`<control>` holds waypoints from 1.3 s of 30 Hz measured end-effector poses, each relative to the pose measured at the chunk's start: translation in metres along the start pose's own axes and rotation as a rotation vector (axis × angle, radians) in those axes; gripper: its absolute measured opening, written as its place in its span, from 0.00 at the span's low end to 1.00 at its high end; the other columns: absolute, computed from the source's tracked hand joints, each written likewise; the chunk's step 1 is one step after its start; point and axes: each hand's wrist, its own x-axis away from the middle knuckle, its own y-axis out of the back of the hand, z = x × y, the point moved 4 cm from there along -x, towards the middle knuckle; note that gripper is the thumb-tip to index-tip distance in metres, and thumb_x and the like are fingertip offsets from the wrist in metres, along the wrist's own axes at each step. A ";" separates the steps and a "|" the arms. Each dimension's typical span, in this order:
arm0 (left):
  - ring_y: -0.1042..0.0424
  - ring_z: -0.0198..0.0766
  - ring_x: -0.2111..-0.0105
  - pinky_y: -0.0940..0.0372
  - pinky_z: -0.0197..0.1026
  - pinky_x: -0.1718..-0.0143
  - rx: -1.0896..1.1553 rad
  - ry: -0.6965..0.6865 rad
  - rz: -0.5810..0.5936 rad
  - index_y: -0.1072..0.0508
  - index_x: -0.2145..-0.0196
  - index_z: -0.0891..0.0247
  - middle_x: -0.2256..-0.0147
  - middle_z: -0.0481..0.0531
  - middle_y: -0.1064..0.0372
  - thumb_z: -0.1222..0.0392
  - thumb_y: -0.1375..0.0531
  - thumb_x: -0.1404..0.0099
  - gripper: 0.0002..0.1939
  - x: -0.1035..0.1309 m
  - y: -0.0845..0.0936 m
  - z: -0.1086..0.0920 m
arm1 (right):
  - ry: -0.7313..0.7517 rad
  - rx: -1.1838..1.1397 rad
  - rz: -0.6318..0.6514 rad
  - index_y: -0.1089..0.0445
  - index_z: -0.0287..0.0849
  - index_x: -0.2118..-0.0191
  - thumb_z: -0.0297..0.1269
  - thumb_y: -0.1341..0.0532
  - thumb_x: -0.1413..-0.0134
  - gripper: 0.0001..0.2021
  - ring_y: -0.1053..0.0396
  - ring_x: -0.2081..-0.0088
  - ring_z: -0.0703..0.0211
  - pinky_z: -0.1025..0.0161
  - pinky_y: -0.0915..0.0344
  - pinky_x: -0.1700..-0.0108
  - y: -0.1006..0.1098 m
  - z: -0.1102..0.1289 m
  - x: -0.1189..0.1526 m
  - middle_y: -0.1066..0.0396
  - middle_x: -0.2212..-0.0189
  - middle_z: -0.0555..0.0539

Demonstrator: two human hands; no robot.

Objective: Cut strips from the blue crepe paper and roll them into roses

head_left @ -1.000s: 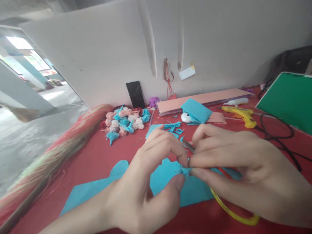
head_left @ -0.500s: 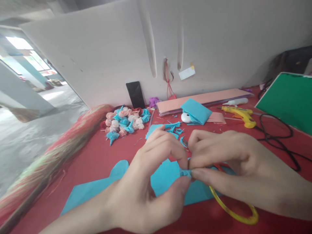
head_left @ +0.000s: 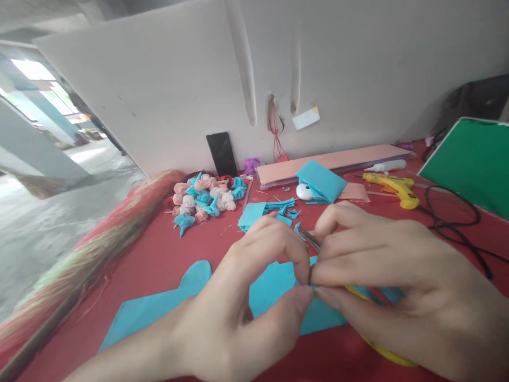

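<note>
We face a pale wall panel (head_left: 167, 95) standing behind a red tabletop (head_left: 151, 249). A fringed bundle (head_left: 91, 244) of reddish and pale green strands runs along the tabletop's left side. Nearer us lies the blue paper (head_left: 274, 286), spread across the red beneath our hands; it looks flat, matte and evenly coloured, with a rounded tab at its upper left and a straight slanted left end. Our wrists and fingers cover much of it, so we cannot tell whether it is one sheet or several.

Our right hand (head_left: 393, 276) wraps around the scissors, while our left hand (head_left: 242, 297) brings thumb and forefinger together at our right fingertips. What lies there is hidden, and we cannot tell whether the left fingers grip anything.

Beyond, a green board (head_left: 469, 164) leans at the right. A long pink strip (head_left: 338, 163) lies near the panel, left of which sit clustered rosettes (head_left: 202, 199) in blue, pink, white and red. The scissors (head_left: 312, 241) show metal blades beyond our knuckles and yellow-and-red handles under our palm. Smallest are the blue scraps (head_left: 290, 214) near the blades.
</note>
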 end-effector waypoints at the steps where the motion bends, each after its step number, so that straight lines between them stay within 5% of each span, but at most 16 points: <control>1: 0.39 0.37 0.66 0.39 0.42 0.62 0.015 0.031 0.011 0.39 0.69 0.62 0.69 0.48 0.40 0.71 0.49 0.39 0.06 0.000 -0.001 0.001 | 0.010 0.016 -0.004 0.32 0.40 0.78 0.24 0.44 0.45 0.13 0.39 0.73 0.64 0.63 0.38 0.67 -0.001 0.000 0.001 0.35 0.81 0.53; 10: 0.41 0.35 0.64 0.41 0.38 0.58 0.156 0.184 0.054 0.40 0.68 0.61 0.67 0.46 0.42 0.63 0.51 0.31 0.07 0.003 -0.004 0.010 | 0.123 0.062 -0.079 0.29 0.38 0.77 0.22 0.44 0.45 0.12 0.40 0.71 0.63 0.60 0.38 0.66 0.002 0.007 0.004 0.33 0.80 0.52; 18: 0.40 0.37 0.63 0.41 0.41 0.57 0.164 0.122 0.100 0.41 0.68 0.62 0.66 0.48 0.41 0.65 0.51 0.33 0.04 0.003 -0.003 0.004 | 0.096 0.110 -0.112 0.27 0.44 0.73 0.32 0.44 0.39 0.13 0.37 0.71 0.65 0.64 0.36 0.61 -0.001 0.000 0.012 0.30 0.77 0.56; 30: 0.39 0.32 0.64 0.41 0.35 0.57 0.271 0.248 -0.014 0.39 0.69 0.61 0.67 0.45 0.40 0.60 0.55 0.28 0.12 0.001 -0.006 0.017 | 0.246 0.162 -0.186 0.31 0.39 0.76 0.20 0.41 0.48 0.10 0.41 0.72 0.62 0.56 0.40 0.67 0.002 0.009 0.004 0.33 0.81 0.53; 34: 0.35 0.35 0.59 0.40 0.37 0.54 0.226 0.208 -0.055 0.33 0.65 0.61 0.63 0.48 0.34 0.64 0.54 0.29 0.11 -0.004 -0.005 0.024 | 0.258 -0.047 -0.255 0.29 0.39 0.69 0.22 0.40 0.45 0.06 0.37 0.75 0.66 0.62 0.36 0.68 0.013 0.000 0.002 0.27 0.77 0.52; 39: 0.33 0.35 0.58 0.39 0.38 0.52 0.038 0.002 -0.077 0.29 0.62 0.62 0.61 0.49 0.30 0.71 0.49 0.34 0.11 -0.009 -0.008 0.023 | 0.215 -0.298 -0.339 0.27 0.38 0.69 0.32 0.40 0.40 0.08 0.34 0.72 0.66 0.62 0.36 0.66 0.019 -0.018 -0.001 0.27 0.73 0.50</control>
